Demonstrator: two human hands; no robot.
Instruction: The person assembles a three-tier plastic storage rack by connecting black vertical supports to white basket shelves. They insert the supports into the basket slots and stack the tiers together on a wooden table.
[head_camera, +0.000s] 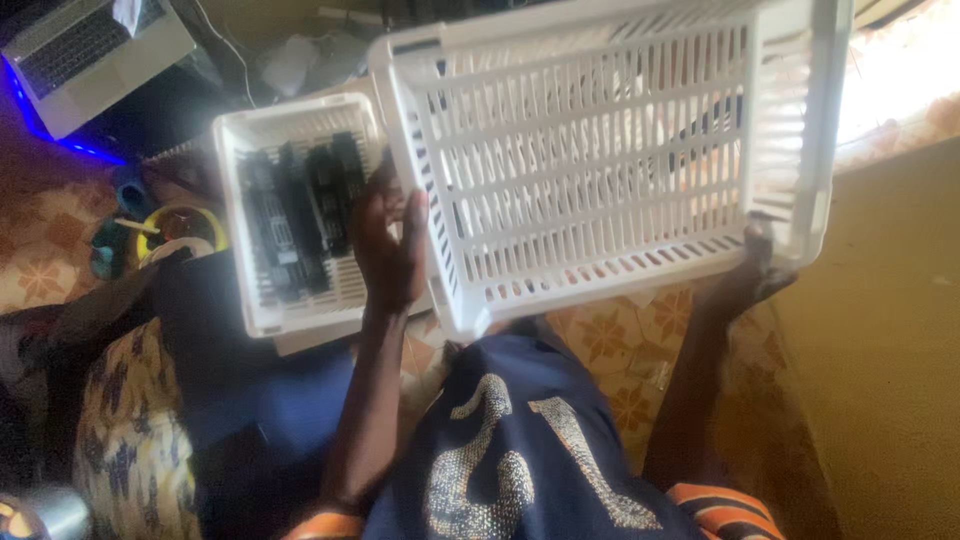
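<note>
White basket (600, 150) between both hands, seemingly.

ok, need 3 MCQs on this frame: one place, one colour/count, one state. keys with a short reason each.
1. Where is the small basket relative to the large basket?
A. To its left
B. Inside it
C. On top of it

2. What colour are both baskets?
A. Blue
B. White
C. Red

3. How is the large basket held?
A. One hand
B. Resting unheld
C. Both hands

Answers:
1 A, it sits left of the large one, holding black items.
2 B, both are white slotted plastic.
3 C, left hand and right hand each grip an edge.
</note>
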